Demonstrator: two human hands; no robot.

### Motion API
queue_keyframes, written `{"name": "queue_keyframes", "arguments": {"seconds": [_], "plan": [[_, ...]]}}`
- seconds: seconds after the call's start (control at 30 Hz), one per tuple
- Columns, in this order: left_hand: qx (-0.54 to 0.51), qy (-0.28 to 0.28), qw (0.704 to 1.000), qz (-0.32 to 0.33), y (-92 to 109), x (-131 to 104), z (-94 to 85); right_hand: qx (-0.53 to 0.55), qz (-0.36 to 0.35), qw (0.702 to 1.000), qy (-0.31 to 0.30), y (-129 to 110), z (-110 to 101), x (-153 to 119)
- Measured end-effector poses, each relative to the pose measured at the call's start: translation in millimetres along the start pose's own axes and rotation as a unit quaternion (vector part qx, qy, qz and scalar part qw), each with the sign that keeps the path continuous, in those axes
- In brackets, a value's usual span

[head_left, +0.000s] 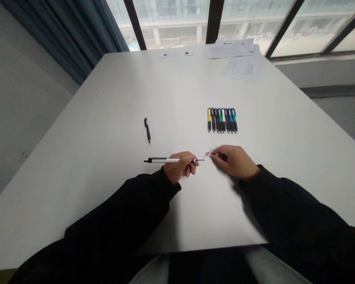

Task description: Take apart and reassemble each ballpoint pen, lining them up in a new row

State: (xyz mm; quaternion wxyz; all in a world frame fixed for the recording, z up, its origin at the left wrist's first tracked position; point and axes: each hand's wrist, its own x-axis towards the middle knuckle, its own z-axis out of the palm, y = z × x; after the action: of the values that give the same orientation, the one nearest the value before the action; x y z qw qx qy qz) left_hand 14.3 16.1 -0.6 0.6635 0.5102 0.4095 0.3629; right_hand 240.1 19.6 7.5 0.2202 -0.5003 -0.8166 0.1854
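Note:
My left hand [182, 165] is closed around a white-and-black pen [161, 160], held level with its black clip end to the left. The pen's front is off, and its thin refill [201, 160] sticks out to the right. Facing it, my right hand [232, 159] rests low over the table with thumb and forefinger pinched. A small silvery pen part [207, 153] shows at those fingertips; its exact shape is too small to tell. The refill's tip ends just short of the right fingertips.
A row of several capped-off click pens [222, 120] in yellow, black, green, white and blue lies beyond my right hand. One black pen [148, 130] lies apart at left. Paper sheets [239, 68] and two small white discs [189, 53] sit near the white table's [112, 102] far edge.

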Motion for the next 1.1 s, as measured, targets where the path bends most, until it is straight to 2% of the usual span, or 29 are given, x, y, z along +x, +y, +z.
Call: {"name": "queue_keyframes", "arguments": {"seconds": [0.27,0.47,0.6,0.73,0.83,1.0,1.1], "plan": [[-0.001,-0.003,1.0,0.004,-1.0,0.0,-0.8,0.003,-0.006,1.0,0.007,2.1,1.5,-1.2],[0.004,0.0,1.0,-0.001,1.8,-0.9,1.6,0.108,-0.004,0.991,0.084,-8.3,-4.9,-5.6],[0.013,-0.008,1.0,0.002,4.2,-0.8,2.8,0.195,-0.029,0.979,0.055,-22.6,-6.0,-7.1],[0.023,-0.013,1.0,-0.001,6.4,-0.8,3.6,0.202,-0.031,0.978,0.045,-28.6,-4.3,-7.7],[0.022,-0.005,1.0,-0.002,7.2,-1.4,3.9,0.207,-0.017,0.978,0.035,-21.4,-9.2,-8.0],[0.021,0.034,0.999,0.012,2.8,-2.0,2.4,0.224,0.036,0.974,-0.017,8.5,-22.5,-7.1],[0.021,0.058,0.998,0.02,-1.0,-1.9,1.3,0.224,0.043,0.972,-0.047,22.3,-23.5,-6.3]]}}
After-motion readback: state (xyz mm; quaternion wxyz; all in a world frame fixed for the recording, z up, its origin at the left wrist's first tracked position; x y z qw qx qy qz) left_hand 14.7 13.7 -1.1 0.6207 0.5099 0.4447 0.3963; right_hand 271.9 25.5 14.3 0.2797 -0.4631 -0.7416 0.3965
